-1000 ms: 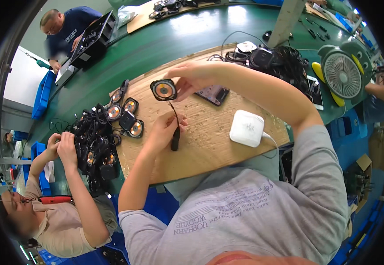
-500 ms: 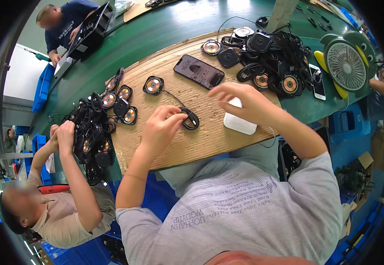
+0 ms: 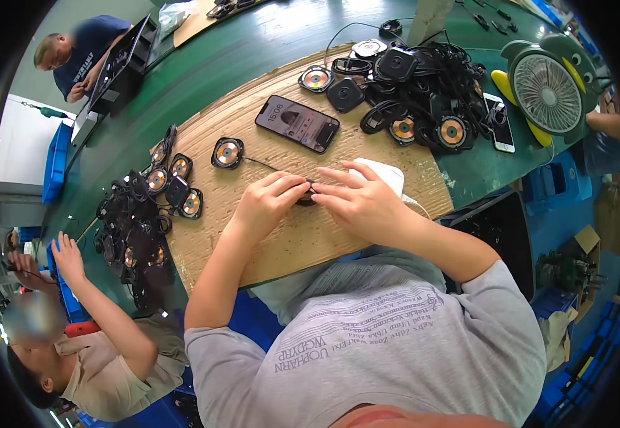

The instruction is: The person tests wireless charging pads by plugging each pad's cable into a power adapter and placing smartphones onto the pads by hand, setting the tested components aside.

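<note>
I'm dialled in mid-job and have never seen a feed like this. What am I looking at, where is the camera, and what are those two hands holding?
There is no machine here: a person works with bare hands, and the round, bent picture comes from a wide camera on that person's head, looking down. The left hand and right hand meet over a brown cardboard sheet on a green table. Between their fingertips they pinch a small dark part; a thin wire runs from it to a round coil piece. Most of the part is hidden, so I cannot say more about it. Behind the hands lie a phone and a white block. Piles of black coil pieces sit at the top right and at the left. A small fan stands at the far right. Other people work at the left.
</note>
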`<action>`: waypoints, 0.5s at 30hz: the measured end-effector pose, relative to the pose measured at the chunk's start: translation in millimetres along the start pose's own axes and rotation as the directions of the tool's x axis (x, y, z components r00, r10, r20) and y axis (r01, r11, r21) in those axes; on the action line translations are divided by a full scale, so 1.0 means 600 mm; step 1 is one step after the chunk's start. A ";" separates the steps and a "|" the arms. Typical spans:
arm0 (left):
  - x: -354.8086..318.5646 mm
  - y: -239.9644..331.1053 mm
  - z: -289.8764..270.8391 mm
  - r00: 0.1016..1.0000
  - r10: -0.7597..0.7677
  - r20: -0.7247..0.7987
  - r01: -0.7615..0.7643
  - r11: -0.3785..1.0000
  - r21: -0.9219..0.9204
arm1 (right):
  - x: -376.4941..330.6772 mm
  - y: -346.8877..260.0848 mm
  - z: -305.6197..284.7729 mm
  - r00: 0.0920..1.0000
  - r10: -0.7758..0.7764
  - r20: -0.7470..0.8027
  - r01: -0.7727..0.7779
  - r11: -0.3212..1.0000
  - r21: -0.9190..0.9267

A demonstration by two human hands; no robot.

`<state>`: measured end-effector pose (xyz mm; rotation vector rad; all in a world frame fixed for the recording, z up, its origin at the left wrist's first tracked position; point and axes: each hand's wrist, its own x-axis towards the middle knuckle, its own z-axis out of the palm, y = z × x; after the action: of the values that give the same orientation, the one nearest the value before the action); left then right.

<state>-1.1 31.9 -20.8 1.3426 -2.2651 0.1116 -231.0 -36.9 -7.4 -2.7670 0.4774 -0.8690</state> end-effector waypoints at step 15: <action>-0.009 -0.011 0.017 0.986 -0.126 -0.114 0.093 0.962 -0.256 | -0.015 0.008 -0.013 0.986 -0.003 0.169 0.023 0.993 -0.116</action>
<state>2.6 29.4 -33.3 1.2840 -2.0158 -0.1193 -243.8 -38.5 -7.2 -2.9215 0.4957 -0.6201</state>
